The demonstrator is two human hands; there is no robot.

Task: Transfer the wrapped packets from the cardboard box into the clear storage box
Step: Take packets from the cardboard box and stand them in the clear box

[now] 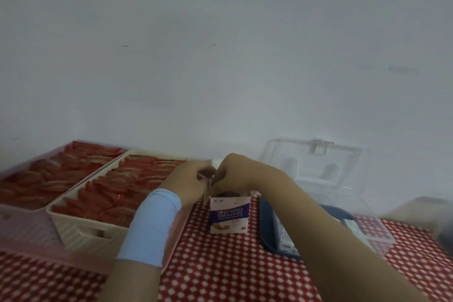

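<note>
A small white and blue cardboard box (230,215) stands upright on the red checked tablecloth, its top flaps open. Both hands meet just above it. My left hand (188,180), with a light blue wristband, pinches something small and brownish over the box's left flap. My right hand (235,169) curls its fingers against the same spot; what it grips is blurred. The clear storage box (367,230) lies to the right with a dark blue base, its clear lid (316,162) tipped up against the wall. White wrapped packets (285,238) lie inside it, partly hidden by my right forearm.
A cream basket (73,225) full of red wrapped packets sits on a pink tray at the left, with another batch of red packets (49,174) behind it. A white wall rises close behind the table. A blurred grey object (431,208) shows at the right edge.
</note>
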